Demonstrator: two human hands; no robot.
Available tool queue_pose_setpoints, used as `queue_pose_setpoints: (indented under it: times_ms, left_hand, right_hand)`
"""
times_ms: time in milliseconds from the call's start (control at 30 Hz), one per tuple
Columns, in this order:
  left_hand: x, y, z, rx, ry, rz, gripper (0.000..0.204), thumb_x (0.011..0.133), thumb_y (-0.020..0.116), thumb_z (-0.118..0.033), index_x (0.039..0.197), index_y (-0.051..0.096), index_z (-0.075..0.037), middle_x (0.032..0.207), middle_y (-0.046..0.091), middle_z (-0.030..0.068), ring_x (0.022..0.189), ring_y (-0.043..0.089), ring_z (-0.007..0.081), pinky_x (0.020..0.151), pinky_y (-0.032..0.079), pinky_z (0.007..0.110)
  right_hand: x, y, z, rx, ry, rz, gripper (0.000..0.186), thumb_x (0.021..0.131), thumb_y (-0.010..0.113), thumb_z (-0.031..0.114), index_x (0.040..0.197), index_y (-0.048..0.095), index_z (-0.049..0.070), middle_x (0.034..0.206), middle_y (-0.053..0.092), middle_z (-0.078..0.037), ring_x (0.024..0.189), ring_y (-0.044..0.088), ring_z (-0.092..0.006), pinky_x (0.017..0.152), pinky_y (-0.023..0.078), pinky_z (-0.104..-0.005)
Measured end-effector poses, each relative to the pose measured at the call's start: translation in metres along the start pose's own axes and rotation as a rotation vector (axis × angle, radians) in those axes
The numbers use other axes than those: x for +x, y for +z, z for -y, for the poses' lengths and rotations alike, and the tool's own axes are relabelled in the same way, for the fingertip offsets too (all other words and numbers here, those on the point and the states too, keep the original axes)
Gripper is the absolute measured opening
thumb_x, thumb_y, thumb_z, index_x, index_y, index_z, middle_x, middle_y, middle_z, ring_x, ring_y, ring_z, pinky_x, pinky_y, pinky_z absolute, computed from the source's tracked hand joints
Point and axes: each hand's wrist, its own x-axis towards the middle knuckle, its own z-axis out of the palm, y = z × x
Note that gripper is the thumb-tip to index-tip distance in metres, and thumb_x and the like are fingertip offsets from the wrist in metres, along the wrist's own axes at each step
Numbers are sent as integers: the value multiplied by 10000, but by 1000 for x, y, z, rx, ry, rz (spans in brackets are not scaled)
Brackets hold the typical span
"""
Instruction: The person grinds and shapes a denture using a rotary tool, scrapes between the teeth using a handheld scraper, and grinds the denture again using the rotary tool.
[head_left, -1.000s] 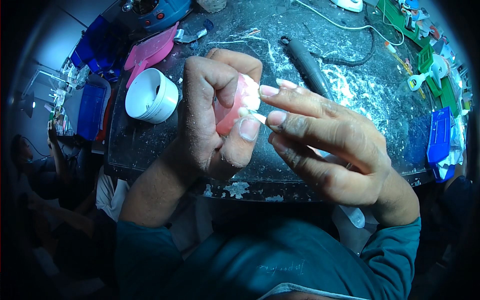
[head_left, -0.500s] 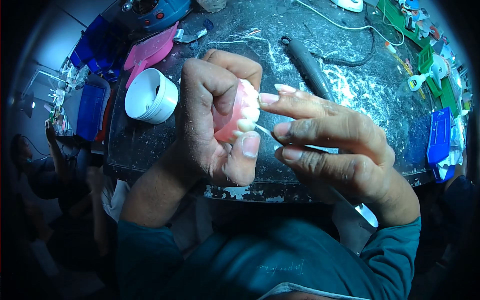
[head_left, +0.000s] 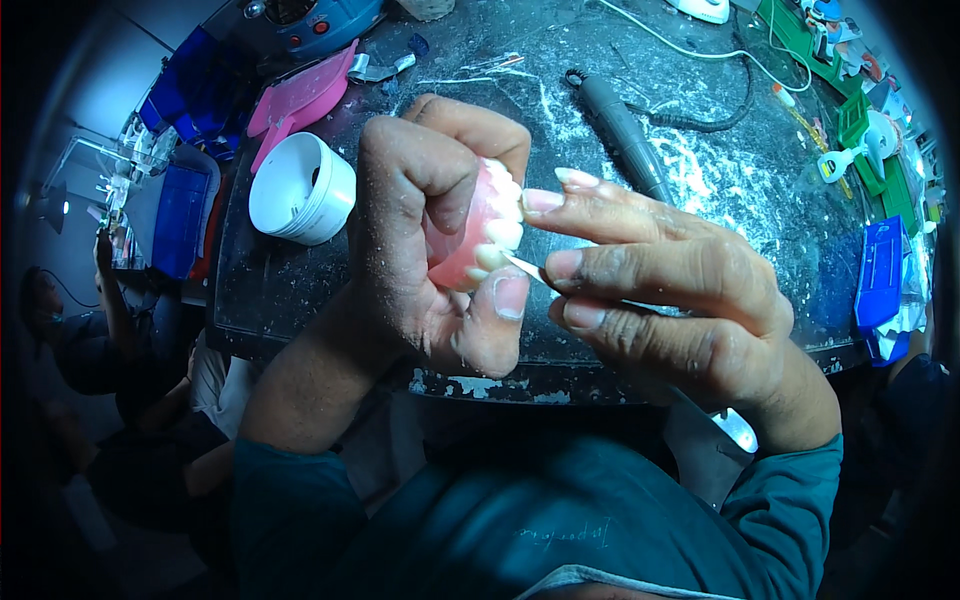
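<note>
Denture gripped in left hand, right hand pinching thin tool, dusty dark workbench

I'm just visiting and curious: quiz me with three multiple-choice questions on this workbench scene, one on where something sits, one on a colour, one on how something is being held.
1. Where is the round white plastic cup?
A. Left of the left hand
B. Right of the right hand
C. On the person's lap

2. What colour is the gum part of the denture with white teeth?
A. Blue
B. Pink
C. Green

3. How is the denture held?
A. Lying loose on the dark dusty bench
B. Gripped in the left hand
C. Sitting inside the cup

Answers:
1 A: the cup stands on the bench to the left of the left hand.
2 B: pink shows between the fingers.
3 B: the left fingers and thumb wrap it, while the right hand puts a thin pale tool to its teeth.
</note>
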Motion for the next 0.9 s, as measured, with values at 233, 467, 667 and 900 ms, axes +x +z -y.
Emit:
queue_pose_setpoints:
  times_ms: [233, 467, 667, 900]
  left_hand:
    - [0, -1, -2, -71, -9, 62, 372, 689, 612, -162, 932, 350, -56, 892, 461, 118, 741, 431, 141, 648, 408, 278]
    - [-3, 1, -1, -65, -80, 55, 387, 785, 602, -304, 949, 334, -78, 859, 510, 149, 716, 435, 138, 642, 377, 280]
    - [-3, 1, -4, -91, -158, 55, 350, 786, 591, -262, 937, 340, -70, 858, 514, 152, 716, 417, 135, 649, 374, 280]
    - [-1, 0, 1, -11, -77, 80, 352, 777, 590, -267, 931, 342, -69, 856, 504, 147, 713, 416, 131, 646, 368, 270]
  right_hand:
    - [4, 2, 0, -13, 11, -18, 327, 722, 758, -41, 995, 585, 4, 1049, 636, -165, 1045, 653, -406, 938, 508, -560]
    - [4, 2, -2, -32, 5, -30, 274, 737, 745, -58, 960, 593, -13, 1038, 649, -178, 1049, 653, -400, 932, 514, -553]
    - [3, 2, -3, -100, -14, -14, 235, 740, 743, -79, 920, 602, -22, 1015, 660, -181, 1036, 659, -394, 932, 513, -557]
    - [2, 2, -4, -74, -6, -15, 262, 752, 735, -88, 951, 583, -10, 1022, 624, -167, 1042, 652, -405, 941, 506, -567]
